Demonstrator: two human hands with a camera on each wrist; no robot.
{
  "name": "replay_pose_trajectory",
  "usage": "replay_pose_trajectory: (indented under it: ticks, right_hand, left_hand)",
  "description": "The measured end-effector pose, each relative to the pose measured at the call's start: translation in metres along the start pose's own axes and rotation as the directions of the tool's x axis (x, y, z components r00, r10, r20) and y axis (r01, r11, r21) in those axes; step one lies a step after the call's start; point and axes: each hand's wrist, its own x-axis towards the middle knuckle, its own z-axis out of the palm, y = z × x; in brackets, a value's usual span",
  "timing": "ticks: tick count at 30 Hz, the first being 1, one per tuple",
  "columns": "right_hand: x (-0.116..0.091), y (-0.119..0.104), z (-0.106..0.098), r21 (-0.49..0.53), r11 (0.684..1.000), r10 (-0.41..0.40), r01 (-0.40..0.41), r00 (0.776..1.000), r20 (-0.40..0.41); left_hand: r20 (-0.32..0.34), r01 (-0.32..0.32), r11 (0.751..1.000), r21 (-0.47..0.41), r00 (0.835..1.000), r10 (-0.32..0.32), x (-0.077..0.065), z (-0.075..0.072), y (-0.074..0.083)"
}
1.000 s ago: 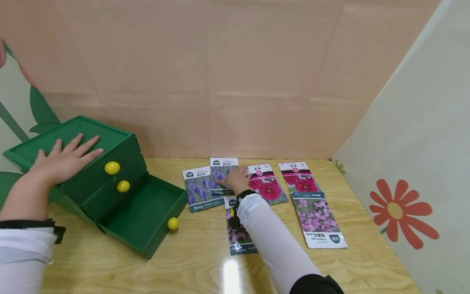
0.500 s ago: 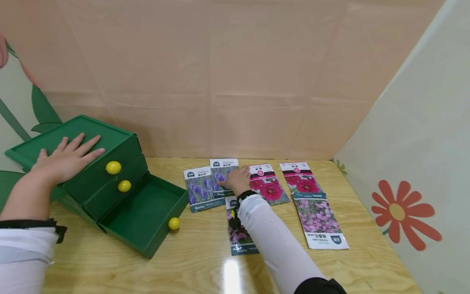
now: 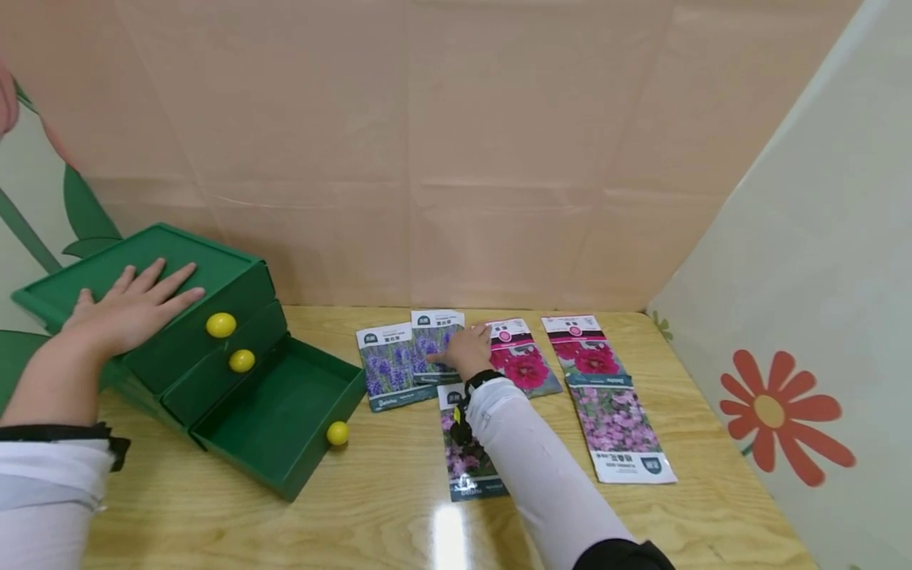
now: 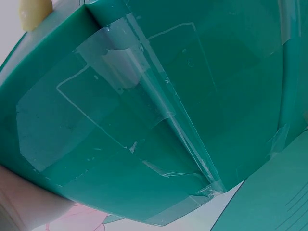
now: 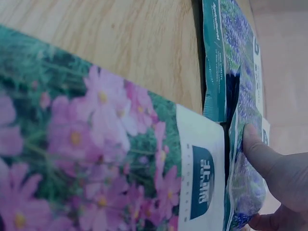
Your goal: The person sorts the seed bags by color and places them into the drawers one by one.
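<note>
My left hand point(image 3: 131, 313) rests flat, fingers spread, on top of a green drawer box point(image 3: 192, 247) with yellow ball knobs. The bottom drawer point(image 3: 274, 408) is pulled out and bare inside. My right hand point(image 3: 468, 351) is at a lavender seed packet point(image 3: 431, 339) at the back of the table. In the right wrist view, the thumb point(image 5: 260, 149) lies on its front and a finger curls at its edge, pinching it. A second lavender packet point(image 3: 388, 368) overlaps it on the left. A pink-flower packet point(image 3: 470, 467) lies under my wrist, partly hidden by the sleeve.
Just right of my right hand lies a magenta-flower packet point(image 3: 526, 368). Farther right, another magenta-flower packet point(image 3: 587, 352) is overlapped by a pink-flower packet point(image 3: 616, 419). A paper-covered wall point(image 3: 406, 158) stands behind the wooden table point(image 3: 370, 522), and a flower-decorated panel point(image 3: 805, 277) at the right.
The lavender packet at my right hand has shifted slightly right, together with the hand. The pink-flower packet below has slid a little toward me. My left hand stays on the box.
</note>
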Motion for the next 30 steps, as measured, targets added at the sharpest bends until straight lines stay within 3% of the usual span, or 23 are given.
replay_pose_trajectory:
  ticks: [4,10,12,16,19,24,27,30]
  right_hand:
    - [0.002,0.004,0.004,-0.054,0.998,-0.030,0.029,0.999,-0.027]
    - [0.006,0.005,0.006,-0.073,0.993,-0.102,0.091,0.980,-0.172]
    - [0.007,0.005,0.006,-0.036,0.992,-0.128,0.123,0.966,-0.225]
    - [0.005,0.005,0.008,0.182,0.963,-0.132,0.199,0.936,-0.326]
    - [0.001,0.005,0.007,0.388,0.888,-0.106,0.247,0.931,-0.350]
    - [-0.001,0.009,-0.001,0.605,0.742,-0.099,0.288,0.940,-0.326]
    - [-0.001,0.015,-0.006,0.705,0.654,-0.097,0.275,0.954,-0.282]
    - [-0.004,0.024,-0.014,0.821,0.529,-0.092,0.218,0.976,-0.199]
  left_hand:
    - [0.004,-0.004,1.000,0.005,1.000,0.004,0.001,0.001,0.002]
    - [-0.009,0.006,0.999,0.048,1.000,-0.006,-0.001,0.001,0.001]
    - [-0.013,0.009,0.998,0.059,1.000,-0.008,-0.002,0.001,0.000]
    - [-0.015,0.001,0.999,0.049,1.000,0.000,-0.002,0.000,0.000]
    - [-0.015,-0.001,0.999,0.050,1.000,0.002,-0.002,0.000,0.000]
    - [-0.050,0.025,0.995,0.092,0.999,-0.020,-0.002,0.000,-0.003]
    - [-0.136,0.043,0.995,0.090,0.990,-0.030,-0.003,0.001,-0.002]
    - [-0.284,0.063,0.998,0.026,0.957,-0.053,-0.007,0.005,0.001]
